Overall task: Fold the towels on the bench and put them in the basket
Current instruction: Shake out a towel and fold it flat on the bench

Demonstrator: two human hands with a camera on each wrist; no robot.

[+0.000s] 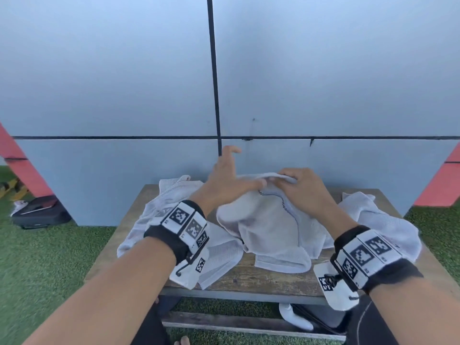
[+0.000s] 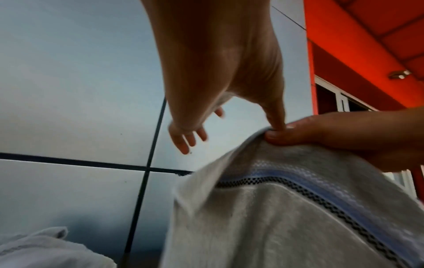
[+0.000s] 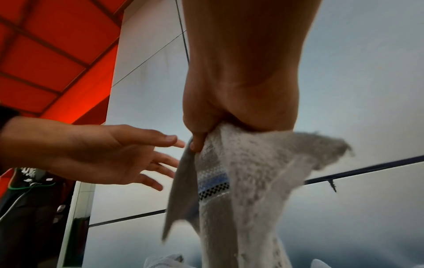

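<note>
A: Towel edges first: your right hand (image 1: 302, 188) pinches the top hem of the white terry towel with a blue and black checkered band (image 1: 271, 227), lifting it above the middle of the weathered wooden bench (image 1: 249, 280). Its lower end drapes onto the planks.

B: And your left hand (image 1: 224, 180)?

A: Spread, fingers straight and relaxed, holding nothing. In the left wrist view its thumb (image 2: 276, 116) touches that hem right beside your right thumb; the other fingers reach past toward the grey panelled wall (image 1: 124, 83).

B: Room to move?

A: Tight at the sides. One crumpled white towel (image 1: 159, 215) lies on the bench's left half, spilling over the near edge. Another crumpled white towel (image 1: 380, 220) lies on the right half, reaching the right edge. A strip of bare wood runs along the near edge below the held towel. Above the bench the space up to the wall is open. No basket shows in any view.
</note>
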